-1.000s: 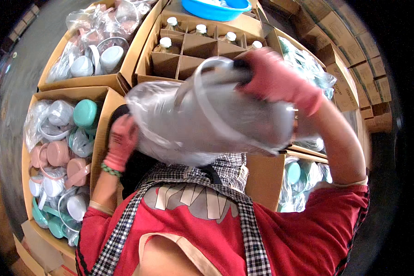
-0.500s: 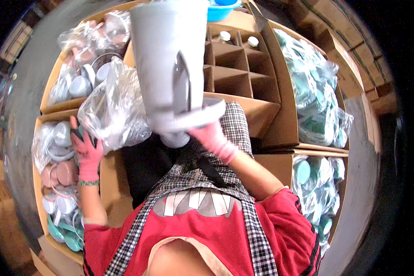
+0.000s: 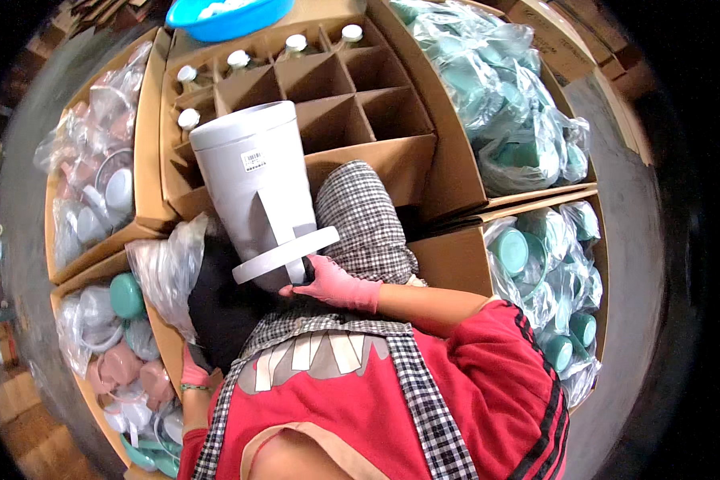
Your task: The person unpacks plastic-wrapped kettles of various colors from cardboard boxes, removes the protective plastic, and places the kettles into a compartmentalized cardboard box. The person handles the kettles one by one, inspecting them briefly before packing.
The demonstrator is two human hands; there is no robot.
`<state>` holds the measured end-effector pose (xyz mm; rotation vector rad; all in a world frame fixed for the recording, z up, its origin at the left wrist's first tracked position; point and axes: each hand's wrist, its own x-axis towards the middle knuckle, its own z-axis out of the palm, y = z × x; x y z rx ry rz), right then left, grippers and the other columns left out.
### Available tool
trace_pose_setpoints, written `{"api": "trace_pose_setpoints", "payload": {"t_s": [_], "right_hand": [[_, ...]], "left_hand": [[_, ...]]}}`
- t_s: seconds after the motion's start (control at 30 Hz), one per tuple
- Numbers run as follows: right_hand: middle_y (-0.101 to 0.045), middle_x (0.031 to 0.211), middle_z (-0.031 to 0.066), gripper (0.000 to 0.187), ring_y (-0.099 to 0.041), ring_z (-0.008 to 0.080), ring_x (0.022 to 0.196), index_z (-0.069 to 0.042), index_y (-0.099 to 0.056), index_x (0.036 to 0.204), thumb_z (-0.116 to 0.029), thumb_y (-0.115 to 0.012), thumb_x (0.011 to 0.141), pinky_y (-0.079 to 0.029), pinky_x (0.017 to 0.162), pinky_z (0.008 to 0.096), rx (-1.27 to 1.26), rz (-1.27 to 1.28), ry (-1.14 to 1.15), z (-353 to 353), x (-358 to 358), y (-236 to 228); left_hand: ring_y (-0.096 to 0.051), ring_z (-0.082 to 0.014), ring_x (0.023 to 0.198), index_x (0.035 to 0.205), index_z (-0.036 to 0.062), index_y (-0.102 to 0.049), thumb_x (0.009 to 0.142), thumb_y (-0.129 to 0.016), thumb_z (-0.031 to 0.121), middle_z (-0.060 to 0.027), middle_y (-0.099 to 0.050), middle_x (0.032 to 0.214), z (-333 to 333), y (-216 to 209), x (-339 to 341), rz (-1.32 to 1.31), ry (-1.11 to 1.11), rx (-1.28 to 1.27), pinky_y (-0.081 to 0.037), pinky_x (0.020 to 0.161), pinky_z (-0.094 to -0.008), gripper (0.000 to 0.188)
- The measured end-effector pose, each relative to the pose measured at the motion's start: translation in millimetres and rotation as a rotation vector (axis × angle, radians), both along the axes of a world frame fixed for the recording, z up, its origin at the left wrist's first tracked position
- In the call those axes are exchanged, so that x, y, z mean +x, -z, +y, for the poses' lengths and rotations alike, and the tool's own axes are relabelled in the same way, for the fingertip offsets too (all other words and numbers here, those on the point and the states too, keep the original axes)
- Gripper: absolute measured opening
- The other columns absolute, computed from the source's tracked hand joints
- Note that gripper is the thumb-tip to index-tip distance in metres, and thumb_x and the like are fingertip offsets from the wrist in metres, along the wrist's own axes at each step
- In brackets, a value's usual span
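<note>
My right hand [image 3: 338, 285], in a pink glove, grips the narrow lower end of a tall, tapered pale grey plastic vessel [image 3: 244, 180]. Its wide end points up and away from me. A barcode sticker is on its side, a handle-like strip runs down it, and a flat disc rings it just above my fingers. My left hand [image 3: 194, 370], also gloved in pink, is low at the left beside my thigh, against the box edge. Its fingers are mostly hidden. A crumpled clear plastic bag [image 3: 168, 268] hangs over the box edge just above it.
Ahead stands a divided cardboard box [image 3: 376, 156] with several white-capped bottles [image 3: 238, 60]. A blue basin [image 3: 228, 22] sits behind it. Boxes of bagged green parts [image 3: 504, 96] line the right; pink and grey parts [image 3: 96, 160] fill a left box. Mixed plastic lids [image 3: 120, 364] lie nearer.
The vessel has come lower and nearer my lap in my right hand. My left hand has dropped from the plastic bag toward my thigh. The view has shifted, showing more of the divided box.
</note>
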<state>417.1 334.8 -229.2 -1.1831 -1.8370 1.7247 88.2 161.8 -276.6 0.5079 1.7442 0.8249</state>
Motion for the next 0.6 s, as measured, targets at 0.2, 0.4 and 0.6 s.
{"api": "trace_pose_setpoints", "payload": {"t_s": [0.2, 0.4, 0.6], "right_hand": [[-0.04, 0.113, 0.0273, 0.06, -0.037, 0.0379, 0.109, 0.003, -0.037, 0.114, -0.03, -0.062, 0.071, -0.03, 0.092, 0.0388, 0.094, 0.032, -0.235, -9, -10, 12], [-0.048, 0.102, 0.0254, 0.051, -0.046, 0.0374, 0.099, 0.002, -0.042, 0.109, -0.029, -0.06, 0.073, -0.038, 0.085, 0.0374, 0.284, -0.016, -0.283, -15, -14, 14], [-0.058, 0.085, 0.0119, 0.04, -0.056, 0.0254, 0.075, 0.002, -0.051, 0.095, -0.034, -0.055, 0.077, -0.043, 0.068, 0.0326, 0.226, -0.078, -0.553, 65, 11, -138]], "left_hand": [[-0.051, -0.0208, 0.091, 0.109, 0.0008, -0.047, 0.076, -0.055, 0.024, -0.0131, -0.054, 0.101, 15, -134, -26, 0.619, 0.221, -0.094, -0.039, 0.078, -0.0308, 0.041], [-0.046, -0.0227, 0.102, 0.105, -0.0019, -0.049, 0.076, -0.055, 0.024, -0.0148, -0.049, 0.109, 53, -270, 52, 1.164, -0.032, 0.692, -0.035, 0.087, -0.0326, 0.04], [-0.051, -0.0135, 0.093, 0.1, 0.0006, -0.056, 0.082, -0.048, 0.026, -0.0084, -0.056, 0.098, 172, -234, 61, 0.419, -0.002, 0.888, -0.037, 0.083, -0.0251, 0.032]]}}
